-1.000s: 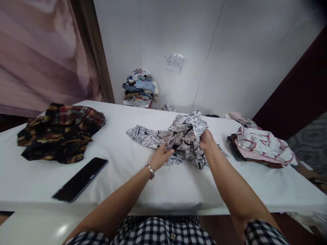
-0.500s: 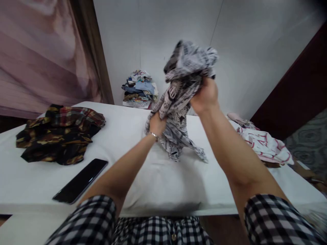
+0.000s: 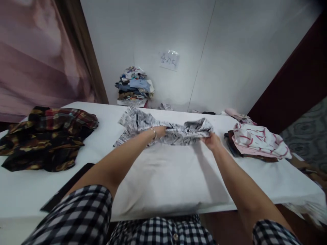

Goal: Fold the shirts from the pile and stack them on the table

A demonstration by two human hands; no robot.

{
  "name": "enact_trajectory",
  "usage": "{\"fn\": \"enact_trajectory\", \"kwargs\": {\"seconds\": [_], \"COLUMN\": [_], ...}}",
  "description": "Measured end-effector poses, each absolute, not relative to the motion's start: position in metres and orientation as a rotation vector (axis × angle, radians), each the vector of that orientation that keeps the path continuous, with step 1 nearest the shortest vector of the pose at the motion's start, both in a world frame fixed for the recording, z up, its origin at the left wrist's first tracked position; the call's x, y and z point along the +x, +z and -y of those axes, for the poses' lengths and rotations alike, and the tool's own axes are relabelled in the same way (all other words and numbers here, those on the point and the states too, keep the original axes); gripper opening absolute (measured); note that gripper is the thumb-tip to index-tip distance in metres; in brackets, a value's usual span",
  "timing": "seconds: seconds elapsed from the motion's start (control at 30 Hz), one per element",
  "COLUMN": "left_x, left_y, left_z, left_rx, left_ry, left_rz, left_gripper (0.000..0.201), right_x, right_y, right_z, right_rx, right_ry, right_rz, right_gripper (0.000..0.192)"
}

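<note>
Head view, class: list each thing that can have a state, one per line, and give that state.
Printed garment: bunched, stretched between both hands over the table.
Left hand: gripping the garment.
Right hand: gripping the garment.
Plaid shirt: crumpled, lying loose.
Red-striped pile: roughly folded, stacked.
Phone: screen dark, partly hidden by the arm.
Floor pile: heaped against the wall.

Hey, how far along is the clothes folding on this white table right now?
Looks done: a small stack of clothes lies folded at the right of the table. In hand: the left hand and right hand hold the black-and-white printed garment, stretched between them but bunched, not folded. Left: the dark plaid garment lies crumpled at the left.
</note>
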State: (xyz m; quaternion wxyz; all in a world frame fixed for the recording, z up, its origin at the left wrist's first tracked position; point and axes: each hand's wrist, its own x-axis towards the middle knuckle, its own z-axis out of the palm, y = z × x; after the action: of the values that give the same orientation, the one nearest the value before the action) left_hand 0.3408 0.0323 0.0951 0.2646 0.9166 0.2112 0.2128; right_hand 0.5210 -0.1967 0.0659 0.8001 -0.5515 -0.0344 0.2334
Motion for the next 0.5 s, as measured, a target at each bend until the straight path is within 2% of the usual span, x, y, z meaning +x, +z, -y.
{"fn": "enact_trajectory", "kwargs": {"seconds": [0.07, 0.17, 0.27, 0.37, 0.43, 0.5], "left_x": [0.329, 0.308, 0.287, 0.263, 0.246, 0.23], "left_y": [0.059, 0.031, 0.026, 0.027, 0.024, 0.017], "left_z": [-0.017, 0.001, 0.014, 0.026, 0.034, 0.041], "left_rx": [2.554, 2.637, 2.771, 2.909, 2.947, 2.95], "left_ry": [0.349, 0.161, 0.207, 0.341, 0.332, 0.259], "left_rz": [-0.558, -0.513, -0.342, -0.147, -0.072, 0.03], "left_gripper": [0.02, 0.034, 0.049, 0.055, 0.053, 0.046], "right_x": [0.516, 0.507, 0.503, 0.506, 0.509, 0.511], "right_y": [0.024, -0.01, -0.014, -0.009, -0.008, -0.011], "right_z": [0.214, 0.238, 0.252, 0.254, 0.251, 0.244], "right_rx": [-1.259, -1.321, -1.406, -1.515, -1.582, -1.636], "right_ry": [0.52, 0.548, 0.543, 0.518, 0.486, 0.439], "right_rz": [0.005, -0.037, -0.022, 0.009, 0.033, 0.116], "right_gripper": [0.017, 0.028, 0.057, 0.082, 0.09, 0.089]}}
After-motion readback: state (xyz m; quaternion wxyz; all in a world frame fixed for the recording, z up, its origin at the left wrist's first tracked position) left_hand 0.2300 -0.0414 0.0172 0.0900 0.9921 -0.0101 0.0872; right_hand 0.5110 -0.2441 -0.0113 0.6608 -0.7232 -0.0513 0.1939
